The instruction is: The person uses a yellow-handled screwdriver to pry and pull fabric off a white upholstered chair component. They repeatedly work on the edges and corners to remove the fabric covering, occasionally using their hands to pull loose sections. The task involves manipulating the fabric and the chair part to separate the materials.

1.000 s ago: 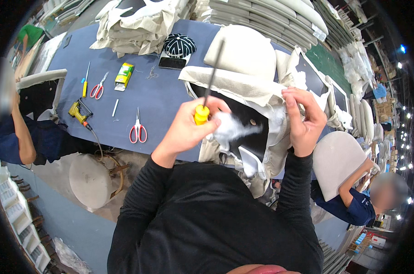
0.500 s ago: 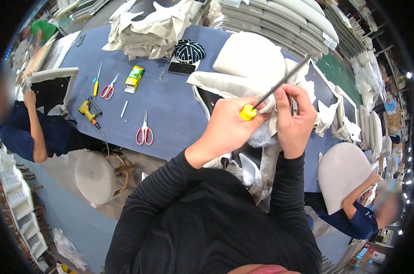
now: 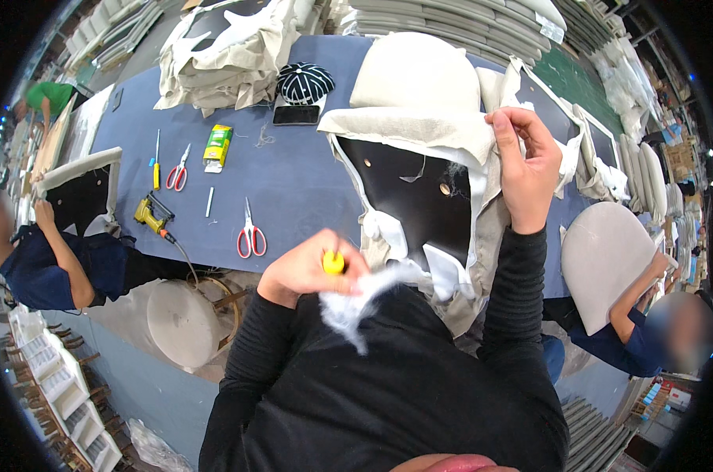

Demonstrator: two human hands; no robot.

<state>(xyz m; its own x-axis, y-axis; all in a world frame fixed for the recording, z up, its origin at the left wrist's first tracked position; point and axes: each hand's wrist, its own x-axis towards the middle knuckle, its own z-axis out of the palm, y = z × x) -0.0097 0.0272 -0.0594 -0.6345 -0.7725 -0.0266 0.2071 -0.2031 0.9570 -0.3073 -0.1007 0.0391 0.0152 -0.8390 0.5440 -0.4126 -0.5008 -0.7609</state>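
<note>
Left hand (image 3: pixel 305 270) fisted around a yellow-handled tool (image 3: pixel 333 262), only the handle's end showing between the fingers, held close to the chest. Wad of white stuffing (image 3: pixel 355 299) right under that fist, touching it and trailing down over the black sleeve.

Right hand (image 3: pixel 524 169) raised up and to the right of the left, fingers pinched shut on the beige fabric (image 3: pixel 419 126) where it folds over the edge of the seat panel (image 3: pixel 415 197). Panel's black underside facing up, between the two hands, tilted toward the body, with white strips hanging at its lower edge.

On the blue table (image 3: pixel 309 185) beyond the left hand: red scissors (image 3: pixel 250 236) nearest, then a yellow staple gun (image 3: pixel 150 214), a second pair of scissors (image 3: pixel 177 167), a screwdriver (image 3: pixel 156 160) and a yellow-green box (image 3: pixel 218 147) further left. Phone (image 3: pixel 296 115) and striped cap (image 3: pixel 305 81) above, just left of the panel. Co-workers seated well apart at far left (image 3: pixel 53 267) and lower right (image 3: pixel 648 330).
</note>
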